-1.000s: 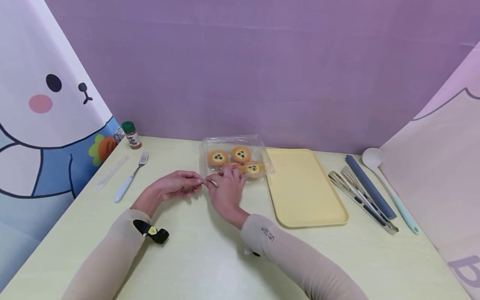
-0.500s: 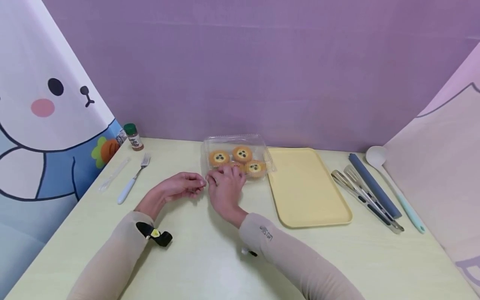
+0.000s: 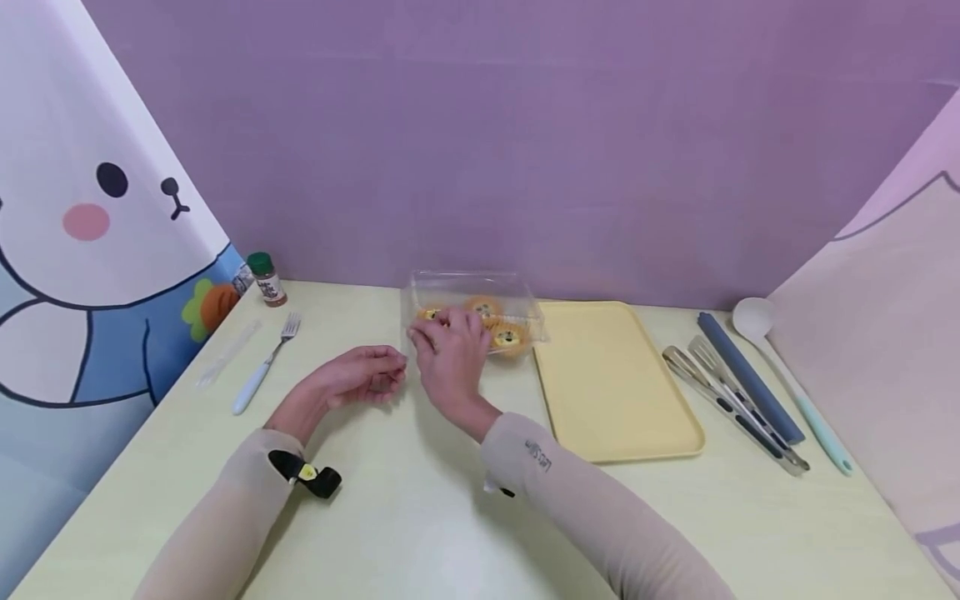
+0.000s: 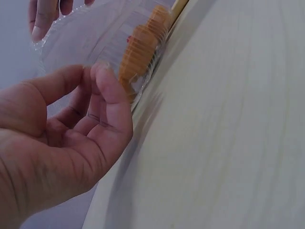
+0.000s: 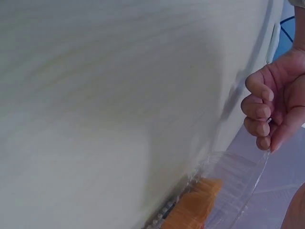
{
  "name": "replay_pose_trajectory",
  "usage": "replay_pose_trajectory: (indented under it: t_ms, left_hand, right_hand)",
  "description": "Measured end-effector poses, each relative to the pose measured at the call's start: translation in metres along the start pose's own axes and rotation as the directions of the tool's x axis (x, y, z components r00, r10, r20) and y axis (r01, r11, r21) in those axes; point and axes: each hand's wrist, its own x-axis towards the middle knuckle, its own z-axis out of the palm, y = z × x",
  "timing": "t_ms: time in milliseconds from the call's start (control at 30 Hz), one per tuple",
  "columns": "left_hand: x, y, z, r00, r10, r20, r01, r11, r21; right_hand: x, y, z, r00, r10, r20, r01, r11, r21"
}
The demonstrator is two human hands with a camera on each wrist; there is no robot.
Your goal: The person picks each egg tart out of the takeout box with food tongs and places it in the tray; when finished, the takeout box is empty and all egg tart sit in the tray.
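A clear plastic clamshell container (image 3: 542, 332) stands at the back middle of the table, with several round yellow-topped egg tarts (image 3: 508, 337) inside. My left hand (image 3: 360, 375) is at its near left corner. Thumb and forefinger pinch the clear rim, as the left wrist view shows. My right hand (image 3: 453, 358) is over the container's front, its fingertips on the edge of the lid (image 4: 62, 50), which stands partly raised. Behind that hand some of the tarts are hidden.
A yellow tray (image 3: 618, 392) lies right of the container. Beyond it are metal tongs (image 3: 738, 408), a blue-grey bar (image 3: 750, 375) and a white spoon (image 3: 753, 318) with a mint handle. At left are a fork (image 3: 266, 364), a clear plastic strip (image 3: 228, 354) and a green-capped jar (image 3: 267, 281).
My right hand has risen away from the left hand, and the lid's front edge has come up with it. The left hand stays at the corner.
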Motion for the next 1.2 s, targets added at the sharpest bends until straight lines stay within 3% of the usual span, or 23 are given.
replay_pose_trajectory:
  t_ms: [167, 367, 567, 667, 833, 1200]
  left_hand:
    - [0.000, 0.001, 0.002, 1.000, -0.012, -0.019, 0.012, 1.000, 0.000]
    - [0.000, 0.000, 0.003, 0.999, -0.020, -0.030, 0.021, 1.000, 0.019]
    - [-0.001, 0.000, 0.001, 0.999, -0.031, -0.033, 0.032, 0.999, 0.021]
    - [-0.002, 0.001, 0.000, 0.998, -0.037, -0.040, 0.038, 0.999, 0.021]
    - [-0.002, 0.001, 0.002, 0.999, -0.038, -0.035, 0.039, 0.999, 0.026]
    - [-0.005, 0.003, 0.000, 0.999, -0.024, -0.046, 0.026, 0.998, 0.051]
  right_hand:
    - [0.012, -0.003, -0.003, 1.000, 0.030, -0.009, -0.030, 1.000, 0.000]
    - [0.033, -0.009, -0.010, 0.988, 0.152, -0.019, -0.149, 0.984, 0.102]
    - [0.046, -0.012, -0.012, 0.978, 0.202, -0.051, -0.192, 0.969, 0.158]
    - [0.050, -0.013, -0.013, 0.975, 0.206, -0.081, -0.190, 0.967, 0.169]
    - [0.063, -0.020, -0.017, 0.985, 0.141, -0.096, -0.123, 0.977, 0.174]
    - [0.098, -0.019, -0.022, 0.992, 0.123, 0.014, -0.124, 0.992, 0.021]
